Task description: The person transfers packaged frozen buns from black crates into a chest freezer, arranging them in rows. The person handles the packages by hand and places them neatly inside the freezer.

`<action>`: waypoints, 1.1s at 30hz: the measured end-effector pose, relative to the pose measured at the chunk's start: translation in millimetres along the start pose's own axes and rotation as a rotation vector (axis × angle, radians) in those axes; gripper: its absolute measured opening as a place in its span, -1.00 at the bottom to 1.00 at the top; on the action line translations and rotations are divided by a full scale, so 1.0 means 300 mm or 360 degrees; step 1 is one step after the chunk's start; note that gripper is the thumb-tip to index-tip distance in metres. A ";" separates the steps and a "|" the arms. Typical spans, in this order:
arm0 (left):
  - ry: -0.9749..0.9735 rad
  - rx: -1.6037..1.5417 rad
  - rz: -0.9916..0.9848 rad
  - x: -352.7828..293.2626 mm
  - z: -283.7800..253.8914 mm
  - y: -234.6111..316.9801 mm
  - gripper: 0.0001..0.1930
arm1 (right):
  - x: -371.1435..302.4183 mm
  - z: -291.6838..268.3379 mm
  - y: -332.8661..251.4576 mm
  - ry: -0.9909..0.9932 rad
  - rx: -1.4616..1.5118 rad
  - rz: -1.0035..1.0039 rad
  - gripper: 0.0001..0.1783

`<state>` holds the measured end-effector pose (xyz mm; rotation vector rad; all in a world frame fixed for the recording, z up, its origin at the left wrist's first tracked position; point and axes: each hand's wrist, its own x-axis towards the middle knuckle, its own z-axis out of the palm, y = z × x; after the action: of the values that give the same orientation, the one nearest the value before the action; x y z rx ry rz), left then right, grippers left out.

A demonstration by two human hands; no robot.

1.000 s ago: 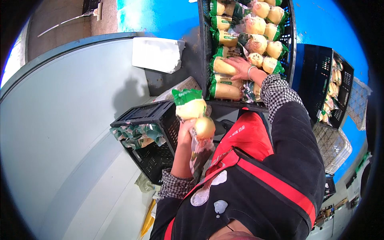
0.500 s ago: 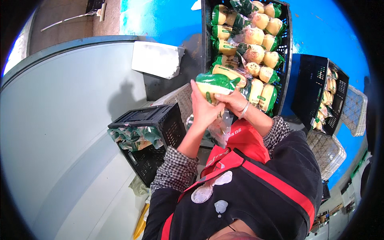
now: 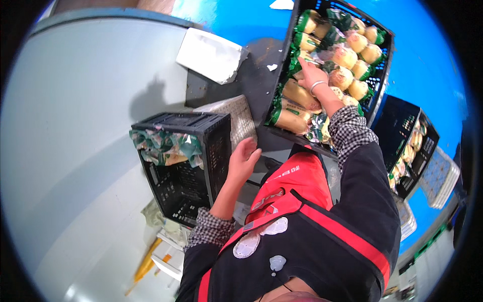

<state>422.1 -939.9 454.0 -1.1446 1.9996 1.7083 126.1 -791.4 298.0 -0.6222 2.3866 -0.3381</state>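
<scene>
My right hand point(image 3: 314, 78) reaches into a black plastic crate point(image 3: 379, 108). It rests on the left part of the packs, index finger and thumb apart; its other fingers are partly hidden. Clear bags with green ends hold pale lotus roots, packed in rows; one lotus root pack point(image 3: 292, 120) lies at the crate's near left corner, below my right hand. My left hand point(image 3: 245, 157) hangs empty in the air, fingers loosely apart, between that crate and a second black crate point(image 3: 217, 151) at the left.
Green-and-clear plastic bags point(image 3: 168, 146) hang over the left crate's edge. Behind it are a white basket point(image 3: 239, 118) and a white foam box point(image 3: 209, 55). On the right, another black crate point(image 3: 402, 133) holds more packs, beside white baskets point(image 3: 438, 176). A pale wall point(image 3: 90, 90) borders the left.
The lotus root pack that both hands held is out of them. My right hand has moved up into the crate; my left has dropped back toward me. More packs lie at the crate's near left.
</scene>
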 end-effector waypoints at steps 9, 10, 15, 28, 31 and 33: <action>0.0834 -0.0292 -0.0011 -0.470 -0.223 -0.214 -0.65 | -0.007 0.131 -0.056 0.0255 -0.0498 0.0055 -0.16; 0.1023 -0.0198 0.0059 -0.538 -0.252 -0.271 -0.64 | -0.001 0.154 -0.020 0.0349 -0.0776 -0.0055 -0.18; 0.2194 0.0167 -0.0234 -0.967 -0.336 -0.648 -0.50 | -0.171 0.107 -0.218 0.0942 0.0204 -0.0503 -0.35; 0.3293 -0.0480 -0.2666 -1.953 0.118 -1.888 -0.15 | -1.547 0.932 -1.838 -0.0557 0.0076 -0.3202 -0.51; 0.3222 -0.0674 -0.2764 -2.168 0.124 -2.035 -0.05 | -1.813 1.317 -1.990 -0.0999 -0.0144 -0.3239 -0.37; 0.3105 -0.0907 -0.2857 -2.281 0.098 -2.123 0.01 | -2.003 1.540 -2.018 -0.1001 -0.0434 -0.3234 -0.10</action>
<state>1309.0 -643.6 443.7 -3.4056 -0.4678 -0.3435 1043.8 -1038.9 492.4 -2.5492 0.4592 -0.4500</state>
